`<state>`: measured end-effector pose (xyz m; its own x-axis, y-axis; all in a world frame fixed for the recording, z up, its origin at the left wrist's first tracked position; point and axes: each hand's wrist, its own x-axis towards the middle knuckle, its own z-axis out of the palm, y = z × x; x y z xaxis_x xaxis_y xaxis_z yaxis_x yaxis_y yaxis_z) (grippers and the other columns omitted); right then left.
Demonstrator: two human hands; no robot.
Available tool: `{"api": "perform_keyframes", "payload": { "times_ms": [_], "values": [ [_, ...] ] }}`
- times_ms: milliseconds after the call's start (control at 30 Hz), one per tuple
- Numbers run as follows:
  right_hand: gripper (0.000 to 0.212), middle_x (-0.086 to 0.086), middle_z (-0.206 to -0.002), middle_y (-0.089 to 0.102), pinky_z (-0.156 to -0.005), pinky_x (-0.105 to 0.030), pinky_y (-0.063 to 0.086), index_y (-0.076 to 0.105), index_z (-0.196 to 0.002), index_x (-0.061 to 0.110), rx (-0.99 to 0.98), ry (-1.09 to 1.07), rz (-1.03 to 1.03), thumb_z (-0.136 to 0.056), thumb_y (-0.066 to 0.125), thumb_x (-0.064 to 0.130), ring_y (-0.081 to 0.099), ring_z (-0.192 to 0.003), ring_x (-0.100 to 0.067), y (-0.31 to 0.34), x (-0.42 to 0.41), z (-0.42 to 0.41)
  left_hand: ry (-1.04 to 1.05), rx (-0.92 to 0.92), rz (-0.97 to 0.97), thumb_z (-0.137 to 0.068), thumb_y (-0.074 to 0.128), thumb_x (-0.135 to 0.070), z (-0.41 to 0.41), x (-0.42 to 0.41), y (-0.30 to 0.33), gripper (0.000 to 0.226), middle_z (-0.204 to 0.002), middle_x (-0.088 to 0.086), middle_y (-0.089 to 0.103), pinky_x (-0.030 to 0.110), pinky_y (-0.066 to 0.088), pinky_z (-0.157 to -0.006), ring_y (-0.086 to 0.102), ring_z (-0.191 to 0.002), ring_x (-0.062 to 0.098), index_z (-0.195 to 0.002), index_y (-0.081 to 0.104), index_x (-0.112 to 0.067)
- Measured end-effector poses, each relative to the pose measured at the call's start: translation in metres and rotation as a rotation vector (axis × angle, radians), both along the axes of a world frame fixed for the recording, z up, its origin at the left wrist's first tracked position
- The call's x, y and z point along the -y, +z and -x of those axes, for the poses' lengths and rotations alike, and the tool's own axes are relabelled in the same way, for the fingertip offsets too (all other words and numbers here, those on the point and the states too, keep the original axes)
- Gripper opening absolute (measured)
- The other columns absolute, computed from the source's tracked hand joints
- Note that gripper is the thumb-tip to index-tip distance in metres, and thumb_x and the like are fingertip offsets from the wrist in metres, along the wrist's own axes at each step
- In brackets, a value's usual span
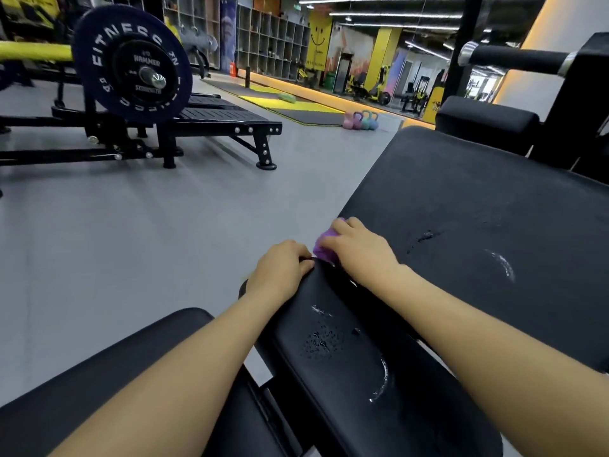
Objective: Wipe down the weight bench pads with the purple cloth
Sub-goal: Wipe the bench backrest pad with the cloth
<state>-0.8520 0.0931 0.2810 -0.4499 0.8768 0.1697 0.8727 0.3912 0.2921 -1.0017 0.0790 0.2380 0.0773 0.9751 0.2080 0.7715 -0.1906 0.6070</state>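
A bunched purple cloth lies at the left edge of the gap between two black bench pads. My right hand covers and grips the cloth, pressing it against the large upper pad. My left hand curls over the top corner of the lower pad, right beside the cloth. Both pads carry wet streaks and droplets. A third black pad sits at the lower left under my left forearm.
A plate-loaded machine with a dark weight plate and black frame stands at the far left. Several coloured kettlebells sit on the grey floor beyond. A padded roller and a small pad rise at the right.
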Motion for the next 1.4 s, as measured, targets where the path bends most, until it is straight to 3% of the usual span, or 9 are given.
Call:
{"api": "perform_keyframes", "payload": {
  "times_ms": [233, 367, 467, 567, 733, 900, 1133, 1300, 1400],
  "values": [
    [0.019, 0.000, -0.110, 0.054, -0.060, -0.024, 0.034, 0.065, -0.106, 0.028, 0.068, 0.021, -0.059, -0.088, 0.058, 0.027, 0.051, -0.105, -0.021, 0.004, 0.024, -0.017, -0.024, -0.030, 0.001, -0.094, 0.051, -0.028, 0.000, -0.004, 0.000, 0.025, -0.115, 0.006, 0.060, 0.035, 0.044, -0.090, 0.055, -0.109, 0.027, -0.109, 0.066, -0.016],
    [0.016, -0.003, -0.079, 0.061, -0.061, -0.024, 0.049, 0.072, -0.068, 0.024, 0.102, 0.020, -0.118, -0.060, 0.085, 0.028, 0.061, -0.072, -0.024, -0.006, -0.008, 0.013, -0.021, -0.045, -0.002, -0.094, 0.051, -0.028, -0.001, -0.003, 0.000, 0.024, -0.110, 0.007, 0.061, 0.037, 0.046, -0.088, 0.056, -0.106, 0.028, -0.108, 0.067, -0.017],
    [0.024, -0.008, -0.120, 0.047, -0.083, -0.029, 0.042, 0.063, -0.114, 0.021, 0.059, 0.020, -0.034, -0.094, 0.051, 0.023, 0.044, -0.115, -0.028, -0.003, 0.001, 0.009, -0.019, -0.027, 0.007, -0.093, 0.052, -0.028, 0.000, -0.003, -0.001, 0.023, -0.107, 0.007, 0.062, 0.036, 0.046, -0.087, 0.057, -0.104, 0.028, -0.107, 0.067, -0.016],
    [0.033, -0.005, -0.129, 0.036, -0.076, -0.034, 0.048, 0.051, -0.129, 0.025, 0.000, -0.006, -0.002, -0.097, 0.043, 0.024, 0.032, -0.123, -0.025, 0.000, 0.032, -0.019, -0.024, -0.029, 0.020, -0.093, 0.053, -0.029, 0.000, -0.004, -0.001, 0.024, -0.111, 0.006, 0.060, 0.034, 0.043, -0.088, 0.056, -0.106, 0.027, -0.108, 0.067, -0.015],
    [0.030, -0.005, -0.127, 0.038, -0.068, -0.033, 0.043, 0.053, -0.125, 0.022, 0.021, -0.056, -0.015, -0.098, 0.040, 0.023, 0.034, -0.121, -0.026, -0.004, 0.039, -0.022, -0.016, -0.033, 0.021, -0.094, 0.052, -0.028, 0.001, -0.008, -0.003, 0.023, -0.112, 0.006, 0.059, 0.033, 0.042, -0.086, 0.055, -0.107, 0.027, -0.108, 0.066, -0.016],
    [0.030, -0.010, -0.126, 0.042, -0.088, -0.031, 0.036, 0.057, -0.122, 0.015, -0.002, -0.024, -0.128, -0.099, 0.039, 0.019, 0.039, -0.119, -0.030, -0.013, 0.003, 0.003, -0.006, -0.035, 0.009, -0.093, 0.052, -0.029, -0.001, -0.006, -0.002, 0.024, -0.111, 0.006, 0.061, 0.031, 0.041, -0.085, 0.056, -0.107, 0.026, -0.108, 0.066, -0.016],
    [0.027, -0.008, -0.112, 0.053, -0.058, -0.040, 0.055, 0.064, -0.107, 0.019, -0.140, 0.056, -0.024, -0.080, 0.064, 0.015, 0.049, -0.110, -0.032, -0.013, 0.049, -0.048, -0.013, -0.011, 0.016, -0.092, 0.055, -0.028, 0.001, -0.010, -0.005, 0.022, -0.111, 0.004, 0.061, 0.030, 0.038, -0.084, 0.056, -0.107, 0.025, -0.106, 0.067, -0.016],
    [0.031, -0.004, -0.122, 0.043, -0.069, -0.033, 0.045, 0.057, -0.123, 0.023, -0.081, -0.029, -0.066, -0.092, 0.051, 0.022, 0.038, -0.118, -0.024, 0.006, 0.011, -0.036, 0.001, 0.018, 0.003, -0.092, 0.056, -0.028, 0.002, -0.012, -0.006, 0.022, -0.111, 0.002, 0.062, 0.026, 0.036, -0.081, 0.056, -0.107, 0.024, -0.106, 0.067, -0.017],
    [0.027, -0.010, -0.112, 0.055, -0.079, -0.034, 0.046, 0.065, -0.113, 0.016, -0.089, -0.030, -0.255, -0.088, 0.054, 0.011, 0.051, -0.106, -0.032, 0.020, -0.021, -0.037, -0.006, 0.012, -0.020, -0.092, 0.056, -0.028, 0.002, -0.013, -0.008, 0.021, -0.110, 0.002, 0.062, 0.027, 0.038, -0.083, 0.056, -0.106, 0.023, -0.105, 0.068, -0.017]
  ]
}}
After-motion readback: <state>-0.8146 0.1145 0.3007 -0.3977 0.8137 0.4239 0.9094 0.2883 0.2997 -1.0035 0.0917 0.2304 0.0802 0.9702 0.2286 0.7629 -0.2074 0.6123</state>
